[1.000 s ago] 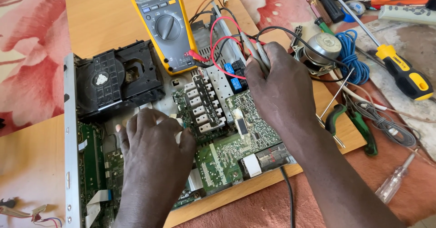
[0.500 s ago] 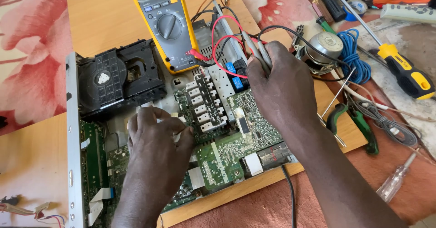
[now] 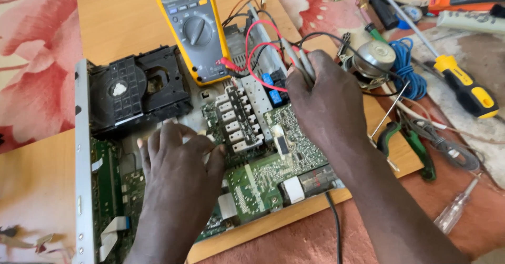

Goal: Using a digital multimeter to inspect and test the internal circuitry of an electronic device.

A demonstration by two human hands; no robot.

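Left hand (image 3: 176,164) has shifted slightly right since the earlier frame, now flat and open on the green circuit board (image 3: 273,164), fingers beside the white relay row (image 3: 236,122). Right hand (image 3: 329,103) grip closed on two grey probes (image 3: 297,59), tips on board's far side. Yellow multimeter (image 3: 192,24) stands far, black disc drive (image 3: 137,90) left.

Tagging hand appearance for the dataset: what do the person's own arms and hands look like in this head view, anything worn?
Both are bare. The left hand and right hand show no gloves, rings or watch, and the visible forearms carry no sleeves, straps or markings. Fingers are uncovered, with short nails visible on the left hand. Upper arms are out of frame, so clothing there cannot be told.
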